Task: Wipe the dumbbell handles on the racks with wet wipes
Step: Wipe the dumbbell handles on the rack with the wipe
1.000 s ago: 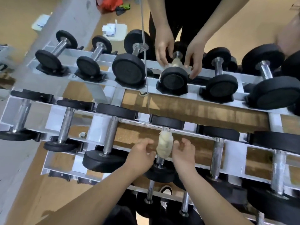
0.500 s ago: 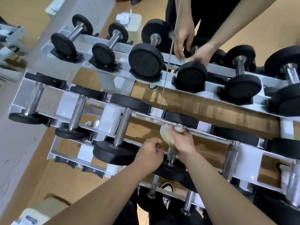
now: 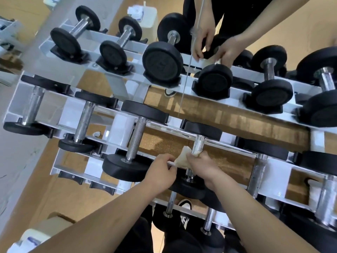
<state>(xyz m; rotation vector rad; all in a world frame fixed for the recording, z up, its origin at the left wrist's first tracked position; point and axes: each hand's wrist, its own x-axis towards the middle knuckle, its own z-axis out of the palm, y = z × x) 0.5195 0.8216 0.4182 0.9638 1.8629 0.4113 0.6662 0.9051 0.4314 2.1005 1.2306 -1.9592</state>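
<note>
Our right hand (image 3: 202, 167) grips the wet wipe (image 3: 182, 158) around the dumbbell handle (image 3: 199, 144). It is now at the near end of the handle, while half a second ago it was at the far end, which now shows bare. Our left hand (image 3: 160, 172) lies curled just left of the handle, beside the wipe; we cannot tell if it pinches it. We judge this handle almost done.

Dumbbell handles (image 3: 135, 141) are bright metal, knurled rough along the grip. Their heads (image 3: 162, 62) look like matt black rubber. The rack (image 3: 122, 125) is smooth white-painted metal, slightly glossy. The wipe (image 3: 182, 158) is pale, limp, crumpled fabric. The floor (image 3: 228, 117) looks like grainy wood
</note>
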